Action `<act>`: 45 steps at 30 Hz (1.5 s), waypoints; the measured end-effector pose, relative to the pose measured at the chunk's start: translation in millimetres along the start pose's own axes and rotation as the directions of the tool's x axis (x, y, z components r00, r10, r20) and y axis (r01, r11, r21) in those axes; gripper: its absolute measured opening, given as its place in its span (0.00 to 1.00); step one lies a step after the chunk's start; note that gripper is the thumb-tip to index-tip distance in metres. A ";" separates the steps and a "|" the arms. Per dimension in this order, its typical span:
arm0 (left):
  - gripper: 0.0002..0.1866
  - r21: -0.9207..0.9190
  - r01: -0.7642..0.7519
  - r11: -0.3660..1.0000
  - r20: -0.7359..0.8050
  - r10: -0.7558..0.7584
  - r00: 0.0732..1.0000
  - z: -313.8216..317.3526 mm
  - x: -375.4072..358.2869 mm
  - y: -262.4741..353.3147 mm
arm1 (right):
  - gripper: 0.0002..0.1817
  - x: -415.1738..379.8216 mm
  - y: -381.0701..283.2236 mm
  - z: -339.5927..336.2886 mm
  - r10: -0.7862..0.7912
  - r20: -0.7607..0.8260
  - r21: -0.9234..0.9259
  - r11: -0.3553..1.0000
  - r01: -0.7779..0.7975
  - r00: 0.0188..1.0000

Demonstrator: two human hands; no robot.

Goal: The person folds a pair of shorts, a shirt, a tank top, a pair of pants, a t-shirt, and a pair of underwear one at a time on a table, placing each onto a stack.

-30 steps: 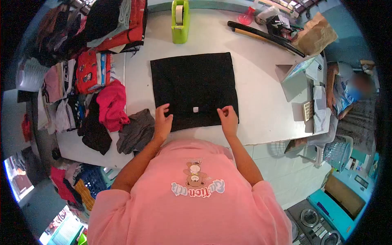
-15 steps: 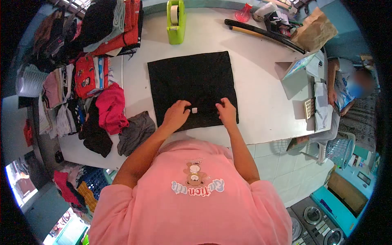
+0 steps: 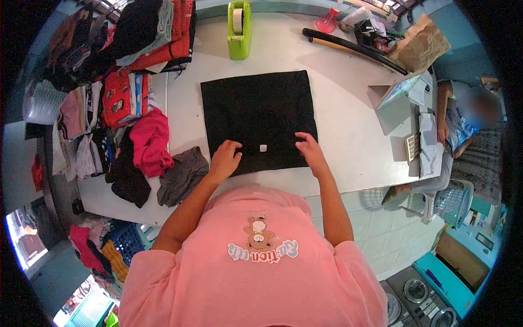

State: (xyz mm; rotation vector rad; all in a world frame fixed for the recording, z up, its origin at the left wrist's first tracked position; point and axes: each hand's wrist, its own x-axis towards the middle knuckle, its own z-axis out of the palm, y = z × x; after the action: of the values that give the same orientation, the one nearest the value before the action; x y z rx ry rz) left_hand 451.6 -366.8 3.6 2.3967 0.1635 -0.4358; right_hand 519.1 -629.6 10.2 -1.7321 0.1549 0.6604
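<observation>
A black folded garment (image 3: 259, 106) lies flat on the white table in front of me, a small white label (image 3: 263, 148) showing near its lower edge. My left hand (image 3: 225, 159) rests at the lower left part of the cloth, fingers bent and loosely apart, holding nothing. At the lower right edge is my right hand (image 3: 313, 154), its thumb and fingers spread over the fabric. To the left of my left arm lies a crumpled grey garment (image 3: 182, 175), beside a bright pink one (image 3: 151, 143).
Stacks of folded clothes (image 3: 117, 101) fill the table's left side. A green tape dispenser (image 3: 239, 32) stands behind the black garment. Long dark tubes (image 3: 354, 50), a paper bag (image 3: 422, 46) and a propped-up tablet (image 3: 400, 90) are at right. A person (image 3: 463, 117) sits beyond the right edge.
My hands have moved apart, the left one outward to the left and the right one outward to the right, toward the black garment's side edges. The view has shifted slightly.
</observation>
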 end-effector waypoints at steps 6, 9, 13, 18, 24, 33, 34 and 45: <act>0.13 -0.015 -0.016 1.000 0.007 0.016 1.000 1.1 -1.9 -3.5 | 0.18 2.6 26.7 4.2 0.036 -0.122 0.153 0.988 -0.017 0.992; 0.13 -0.232 0.013 0.973 -0.055 -0.027 0.998 -7.2 1.0 -7.6 | 0.16 5.9 34.2 -0.3 -0.094 -0.263 -0.127 0.990 0.062 0.960; 0.15 -0.334 0.042 0.942 -0.344 -0.163 0.925 -26.4 41.7 -51.5 | 0.13 40.8 20.3 -23.9 -0.151 -0.376 -0.066 0.989 0.136 0.914; 0.20 -0.412 0.130 0.902 -0.497 -0.342 0.798 -57.3 118.4 -108.5 | 0.14 119.4 -19.8 -49.9 -0.387 -0.458 -0.411 0.891 0.196 0.800; 0.27 -0.292 0.388 0.874 -0.498 -0.485 0.719 -78.8 167.6 -75.2 | 0.17 180.0 -42.2 -28.0 -0.524 -0.495 -0.713 0.700 0.020 0.693; 0.18 -0.073 0.312 0.947 -0.483 -0.307 0.820 -71.4 172.0 -70.7 | 0.10 202.0 -39.1 -34.0 -0.519 -0.372 -0.724 0.681 0.109 0.770; 0.18 -0.186 0.283 0.941 -0.481 -0.339 0.809 -73.1 172.5 -72.8 | 0.10 203.4 -35.7 -36.4 -0.522 -0.393 -0.649 0.740 0.174 0.757; 0.21 -0.639 -0.174 0.749 -0.524 -0.258 0.811 -64.6 117.5 40.6 | 0.19 87.6 -109.6 45.4 -0.391 -0.256 0.043 0.909 0.415 0.884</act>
State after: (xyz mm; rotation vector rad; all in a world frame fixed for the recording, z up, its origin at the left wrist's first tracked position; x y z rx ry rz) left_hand 588.2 -355.2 32.8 1.7195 0.5592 0.3429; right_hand 624.3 -536.0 54.0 -1.6773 -0.0085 0.1298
